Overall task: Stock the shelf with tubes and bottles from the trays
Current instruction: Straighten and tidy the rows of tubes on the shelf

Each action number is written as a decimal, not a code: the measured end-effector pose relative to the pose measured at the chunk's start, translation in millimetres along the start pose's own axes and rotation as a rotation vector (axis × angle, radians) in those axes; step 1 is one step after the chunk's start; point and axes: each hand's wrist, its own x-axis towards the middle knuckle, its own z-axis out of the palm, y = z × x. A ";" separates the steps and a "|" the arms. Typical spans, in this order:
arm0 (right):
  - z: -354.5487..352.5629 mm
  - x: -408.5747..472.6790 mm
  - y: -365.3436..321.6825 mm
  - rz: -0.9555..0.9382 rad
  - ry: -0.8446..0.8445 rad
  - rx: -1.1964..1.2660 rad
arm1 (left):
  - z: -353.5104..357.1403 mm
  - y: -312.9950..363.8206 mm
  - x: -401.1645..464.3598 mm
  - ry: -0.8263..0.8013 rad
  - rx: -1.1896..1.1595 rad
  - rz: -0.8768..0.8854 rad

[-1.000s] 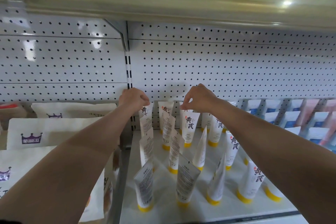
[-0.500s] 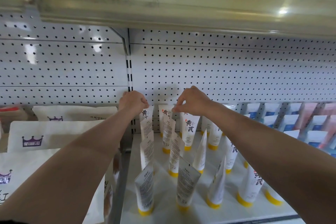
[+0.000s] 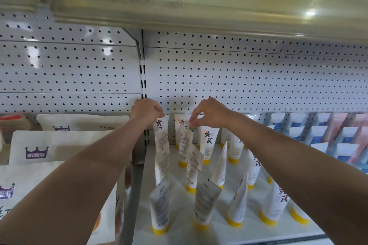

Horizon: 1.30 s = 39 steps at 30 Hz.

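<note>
Tubes [image 3: 207, 146] with yellow caps stand cap-down across the white shelf [image 3: 179, 230], so stocking looks well along, though no trays or bottles show and I cannot tell what is left. At the back row against the pegboard [image 3: 249, 77], the left hand [image 3: 146, 109] is curled round the top of the leftmost tube [image 3: 161, 123], and the right hand [image 3: 211, 114] pinches the crimped top of the tube beside it [image 3: 182, 123]. I count roughly sixteen tubes, some partly hidden behind others.
</note>
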 end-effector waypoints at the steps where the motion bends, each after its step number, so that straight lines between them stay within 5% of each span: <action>1: -2.3 -0.5 1.1 -0.021 -0.039 0.010 | -2.5 0.5 -0.7 0.001 -0.007 0.008; 13: -8.5 10.4 -3.1 0.020 -0.320 -0.056 | -22.1 -5.0 -24.0 -0.434 -0.332 0.121; 39: -10.4 3.5 -21.0 0.032 -0.255 -0.191 | -38.5 -9.8 -28.3 -0.522 -0.209 0.093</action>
